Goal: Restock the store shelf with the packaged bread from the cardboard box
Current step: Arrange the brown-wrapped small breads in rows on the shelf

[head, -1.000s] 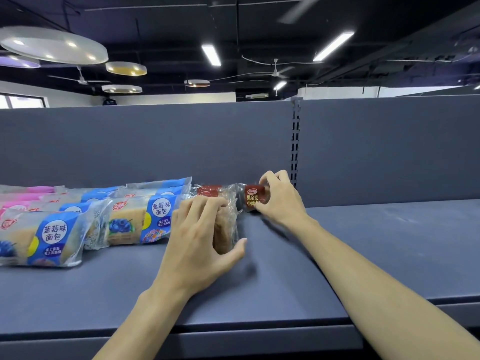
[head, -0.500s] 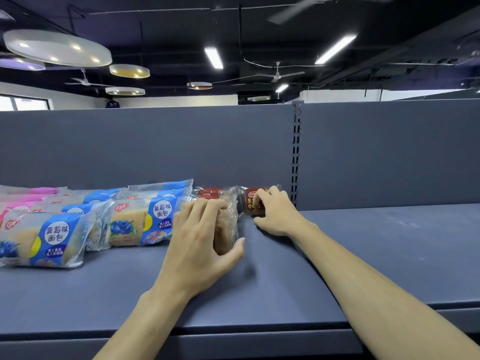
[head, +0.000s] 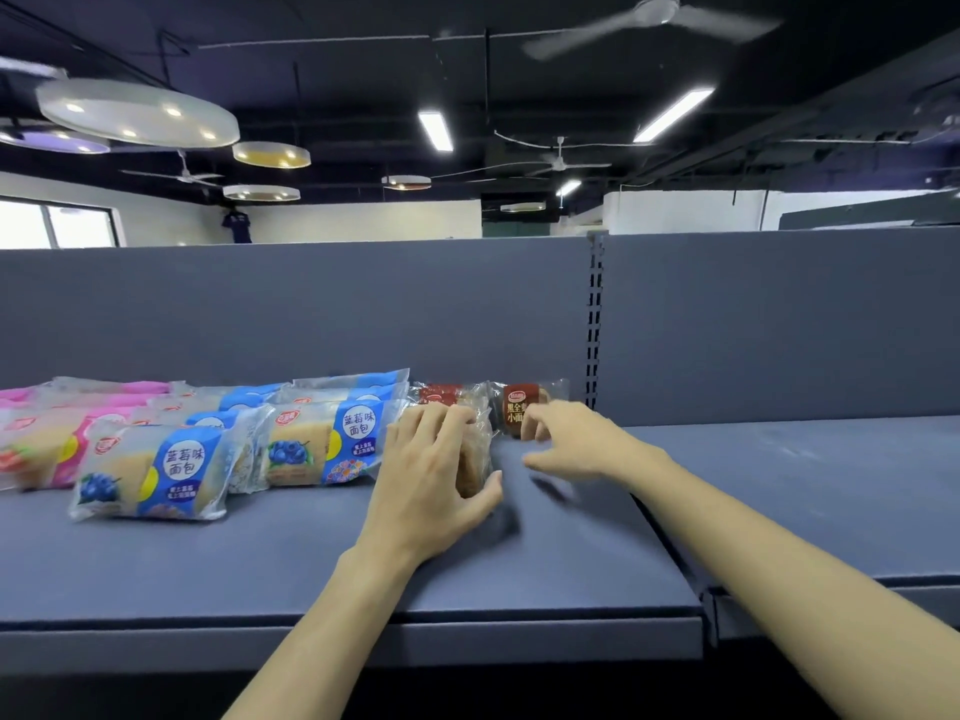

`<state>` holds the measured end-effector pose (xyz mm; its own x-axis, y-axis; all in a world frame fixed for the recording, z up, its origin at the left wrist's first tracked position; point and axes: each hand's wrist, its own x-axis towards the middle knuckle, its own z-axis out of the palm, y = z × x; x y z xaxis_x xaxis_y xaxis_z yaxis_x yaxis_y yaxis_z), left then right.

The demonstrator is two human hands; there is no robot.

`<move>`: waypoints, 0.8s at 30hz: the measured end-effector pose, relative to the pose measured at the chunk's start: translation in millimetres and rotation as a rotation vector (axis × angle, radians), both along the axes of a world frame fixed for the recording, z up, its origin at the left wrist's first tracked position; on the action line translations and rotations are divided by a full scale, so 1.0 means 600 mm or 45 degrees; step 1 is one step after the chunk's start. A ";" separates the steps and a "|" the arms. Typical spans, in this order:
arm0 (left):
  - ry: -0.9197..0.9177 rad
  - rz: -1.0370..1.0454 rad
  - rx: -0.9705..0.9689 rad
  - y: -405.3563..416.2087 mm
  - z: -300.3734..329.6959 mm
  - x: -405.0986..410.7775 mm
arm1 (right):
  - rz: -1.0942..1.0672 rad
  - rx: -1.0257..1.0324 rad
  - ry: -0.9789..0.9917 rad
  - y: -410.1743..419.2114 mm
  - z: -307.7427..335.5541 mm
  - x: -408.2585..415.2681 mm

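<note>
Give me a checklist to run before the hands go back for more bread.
1. Brown bread pack by the upright set on the shelf: ok, standing at the back panel.
2. Right hand clear of that pack: cannot tell; it is blurred, fingers loosely bent in front of it.
3. Left hand free: not ok, it rests on the clear-wrapped brown bread, thumb at its near end.
4. Row in line: ok, brown packs sit right of the blue packs.
5. Room for more: ok, bare shelf to the right.
6. Cardboard box within reach: cannot tell, not in view.
</note>
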<state>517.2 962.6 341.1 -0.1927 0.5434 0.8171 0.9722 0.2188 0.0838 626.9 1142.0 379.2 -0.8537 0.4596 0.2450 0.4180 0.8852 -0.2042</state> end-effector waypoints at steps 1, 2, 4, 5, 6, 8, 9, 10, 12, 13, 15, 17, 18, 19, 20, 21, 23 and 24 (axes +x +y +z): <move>0.008 0.003 -0.006 -0.001 0.001 0.000 | 0.015 0.023 -0.035 -0.014 0.002 0.015; 0.018 0.006 -0.013 -0.002 0.003 0.001 | 0.025 0.044 -0.059 -0.029 0.004 0.030; 0.054 0.017 -0.035 -0.005 0.007 0.004 | 0.039 0.096 -0.083 -0.060 0.008 0.056; 0.076 0.023 -0.046 -0.007 0.010 0.007 | 0.045 0.124 -0.091 -0.075 0.011 0.067; 0.092 0.026 -0.060 -0.011 0.012 0.010 | 0.048 0.149 -0.096 -0.089 0.015 0.077; 0.119 0.013 -0.087 -0.023 0.018 0.011 | 0.055 0.183 -0.103 -0.113 0.024 0.093; 0.148 0.001 -0.107 -0.031 0.020 0.008 | 0.060 0.191 -0.107 -0.123 0.028 0.098; 0.195 -0.006 -0.140 -0.042 0.022 0.003 | 0.064 0.199 -0.110 -0.132 0.032 0.102; 0.297 0.012 -0.221 -0.071 0.026 -0.014 | 0.072 0.226 -0.109 -0.152 0.038 0.103; 0.322 0.038 -0.251 -0.090 0.027 -0.025 | 0.081 0.237 -0.109 -0.163 0.039 0.099; 0.328 0.105 -0.287 -0.134 0.033 -0.047 | 0.118 0.252 -0.102 -0.190 0.042 0.081; 0.332 0.165 -0.309 -0.187 0.041 -0.071 | 0.169 0.260 -0.068 -0.225 0.045 0.052; 0.339 0.193 -0.326 -0.216 0.046 -0.083 | 0.195 0.264 -0.047 -0.246 0.045 0.034; 0.347 0.232 -0.347 -0.247 0.051 -0.094 | 0.229 0.271 -0.026 -0.268 0.047 0.014; 0.351 0.277 -0.369 -0.279 0.055 -0.106 | 0.268 0.280 -0.014 -0.294 0.049 -0.007; 0.353 0.321 -0.391 -0.313 0.056 -0.118 | 0.313 0.281 0.000 -0.322 0.051 -0.027; 0.360 0.402 -0.438 -0.384 0.055 -0.140 | 0.402 0.276 0.026 -0.382 0.052 -0.069; 0.373 0.444 -0.464 -0.422 0.053 -0.151 | 0.445 0.291 0.030 -0.414 0.051 -0.090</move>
<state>426.5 709.5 372.9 -0.2044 0.7444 0.6356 0.8088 0.4942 -0.3187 572.9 893.5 410.1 -0.9415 0.0748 0.3286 0.0821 0.9966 0.0082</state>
